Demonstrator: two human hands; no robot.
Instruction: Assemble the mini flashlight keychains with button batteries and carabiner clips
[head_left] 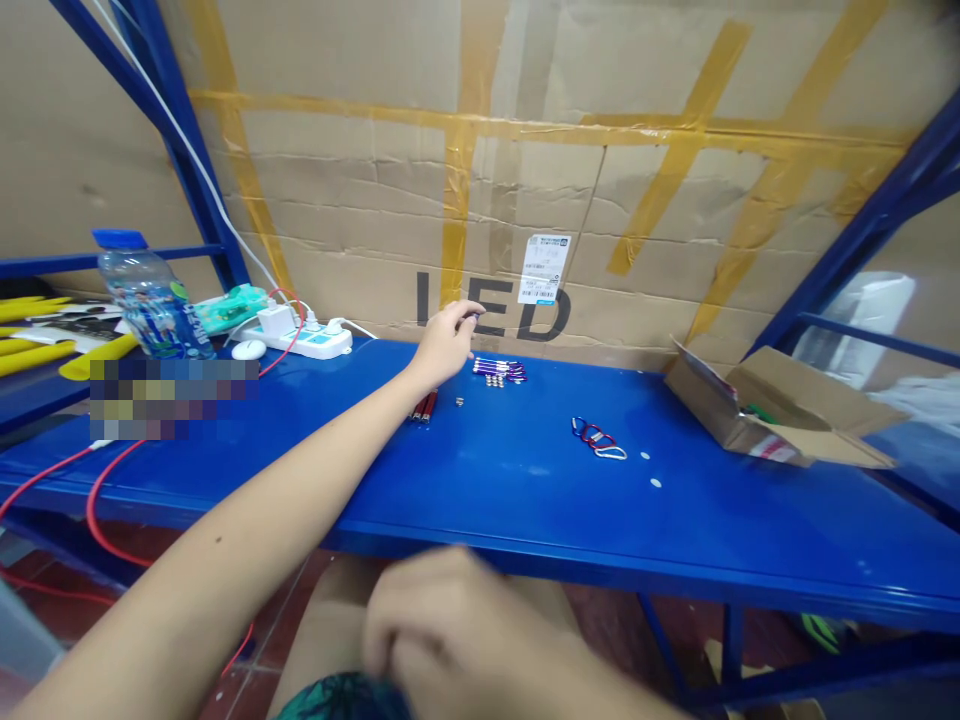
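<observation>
taped cardboard backs a blue counter (480, 480). the left hand (444, 342) reaches far across it, fingers (466, 312) pinched on a small dark piece (476, 316), just above a heap of purple tubes (501, 372). red tubes (424, 407) lie beside the wrist, coloured clips (597, 438) further right, near an open cardboard box (772, 415). the right hand (442, 630) hangs blurred below the counter's edge, fingers curled; i cannot tell if it holds anything. a water bottle (150, 300) and power strip (304, 341) sit left.
</observation>
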